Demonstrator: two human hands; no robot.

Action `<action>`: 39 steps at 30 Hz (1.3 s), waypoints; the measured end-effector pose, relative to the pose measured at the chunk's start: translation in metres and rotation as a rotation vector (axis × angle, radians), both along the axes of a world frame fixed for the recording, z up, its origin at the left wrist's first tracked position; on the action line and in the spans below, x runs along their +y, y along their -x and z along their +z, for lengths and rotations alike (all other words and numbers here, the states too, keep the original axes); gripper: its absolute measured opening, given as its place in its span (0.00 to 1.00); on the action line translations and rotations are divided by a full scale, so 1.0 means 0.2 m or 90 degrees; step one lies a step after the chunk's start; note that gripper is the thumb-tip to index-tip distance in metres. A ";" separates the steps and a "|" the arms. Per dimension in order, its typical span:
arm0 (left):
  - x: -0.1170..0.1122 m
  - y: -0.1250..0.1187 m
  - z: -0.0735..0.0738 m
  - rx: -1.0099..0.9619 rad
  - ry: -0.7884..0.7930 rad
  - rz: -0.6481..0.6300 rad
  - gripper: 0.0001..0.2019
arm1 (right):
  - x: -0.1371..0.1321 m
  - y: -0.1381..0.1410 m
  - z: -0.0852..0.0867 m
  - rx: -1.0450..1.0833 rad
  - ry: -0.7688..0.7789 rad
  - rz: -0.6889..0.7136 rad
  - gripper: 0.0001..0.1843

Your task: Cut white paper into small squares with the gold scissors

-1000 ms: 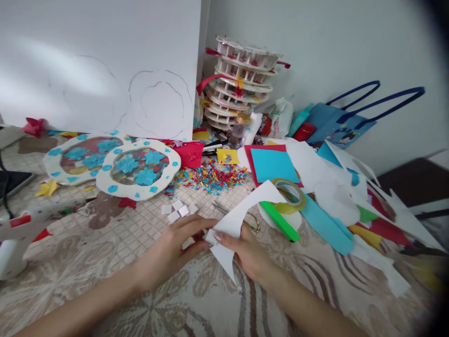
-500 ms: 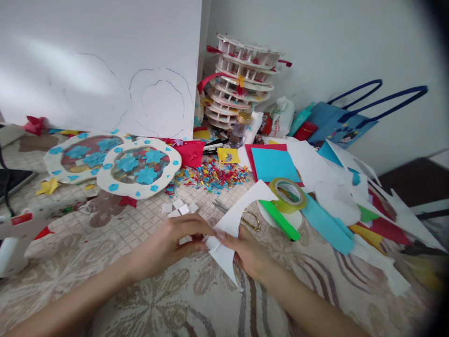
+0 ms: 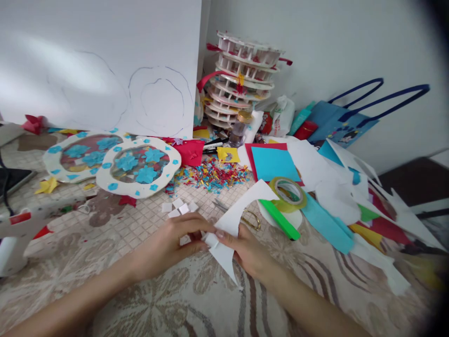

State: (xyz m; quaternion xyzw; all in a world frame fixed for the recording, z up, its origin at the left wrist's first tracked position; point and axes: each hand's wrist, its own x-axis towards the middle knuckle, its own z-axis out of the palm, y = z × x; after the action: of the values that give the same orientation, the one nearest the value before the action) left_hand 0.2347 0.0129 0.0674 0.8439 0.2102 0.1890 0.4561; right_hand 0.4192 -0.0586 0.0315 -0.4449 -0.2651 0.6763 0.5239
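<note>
Between my hands is a curved offcut of white foam sheet [image 3: 234, 213] with pointed ends. My right hand [image 3: 249, 252] grips it from the right, thumb on top. At its left edge, the fingers of my left hand [image 3: 187, 234] pinch the same piece; whatever small bit is at the fingertips is hard to make out. Several small white squares [image 3: 180, 207] lie just beyond my left hand. Scissors with gold handles [image 3: 253, 220] rest on the table, partly behind the white piece. A green craft knife [image 3: 280, 220] lies to the right, beside a roll of clear tape [image 3: 289, 194].
Two white rings with blue flowers [image 3: 138, 187] lie at the left, near a hot glue gun [image 3: 17, 238]. Paper confetti [image 3: 213, 175] is spread behind my hands. A tiered white tower [image 3: 242, 84] stands at the back. Coloured paper [image 3: 273, 164] and a blue bag [image 3: 340, 121] are at the right.
Almost nothing differs. Both hands keep their hold on the white piece, and the view has shifted very slightly.
</note>
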 end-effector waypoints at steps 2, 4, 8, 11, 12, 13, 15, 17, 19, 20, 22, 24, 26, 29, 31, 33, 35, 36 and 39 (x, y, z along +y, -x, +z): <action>-0.01 -0.01 0.00 0.003 0.012 0.030 0.10 | 0.00 0.00 -0.01 0.006 -0.005 0.006 0.13; -0.02 -0.02 0.00 0.009 0.029 0.070 0.07 | 0.00 0.00 -0.01 0.000 -0.004 0.009 0.13; -0.04 -0.03 0.00 -0.001 0.030 0.093 0.10 | 0.00 -0.01 0.00 -0.014 0.007 0.016 0.13; -0.04 -0.03 0.00 -0.039 0.011 0.039 0.12 | 0.01 -0.01 0.02 -0.011 0.010 0.029 0.16; -0.04 -0.03 0.00 -0.045 0.006 0.029 0.11 | 0.01 -0.01 0.03 -0.010 0.012 0.030 0.17; -0.03 -0.03 0.00 -0.046 0.004 0.028 0.10 | 0.01 -0.01 0.03 -0.009 0.013 0.030 0.18; -0.04 -0.03 0.00 -0.042 0.009 0.042 0.09 | 0.01 0.00 0.03 -0.006 0.017 0.030 0.19; -0.05 -0.04 -0.01 -0.042 0.021 0.066 0.09 | 0.00 0.00 0.02 -0.003 0.025 0.034 0.18; -0.05 -0.05 -0.01 -0.043 0.028 0.084 0.10 | -0.01 0.00 0.01 -0.004 0.042 0.038 0.19; -0.06 -0.05 -0.01 -0.044 0.029 0.087 0.11 | -0.01 -0.01 0.01 -0.005 0.050 0.037 0.19; -0.06 -0.05 -0.01 -0.044 0.027 0.075 0.13 | -0.02 -0.01 0.01 -0.001 0.056 0.031 0.20; -0.05 -0.04 0.00 -0.049 0.025 0.049 0.14 | -0.02 -0.01 0.01 0.011 0.039 0.043 0.19; -0.05 -0.03 0.00 -0.053 0.026 0.030 0.13 | -0.01 -0.02 0.02 0.022 0.014 0.062 0.19; -0.05 -0.03 0.00 -0.059 0.028 0.033 0.11 | -0.01 -0.02 0.02 0.024 0.005 0.064 0.20; -0.05 -0.04 -0.01 -0.068 0.021 0.050 0.11 | 0.00 -0.02 0.02 0.025 0.025 0.043 0.19; -0.06 -0.04 -0.02 -0.079 0.011 0.070 0.11 | 0.00 -0.02 0.02 0.025 0.047 0.014 0.19; -0.06 -0.05 -0.02 -0.080 0.004 0.083 0.11 | 0.01 -0.02 0.02 0.023 0.056 -0.001 0.18; -0.07 -0.05 -0.02 -0.074 0.003 0.086 0.11 | 0.01 -0.02 0.02 0.020 0.056 -0.002 0.18; -0.07 -0.05 -0.02 -0.048 0.011 0.105 0.12 | 0.01 -0.02 0.02 0.014 0.034 0.002 0.17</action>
State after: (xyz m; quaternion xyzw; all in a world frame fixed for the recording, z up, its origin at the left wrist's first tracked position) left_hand 0.2449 -0.0017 0.0635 0.8122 0.2630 0.2558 0.4536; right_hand 0.4227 -0.0573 0.0357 -0.4511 -0.2417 0.6887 0.5136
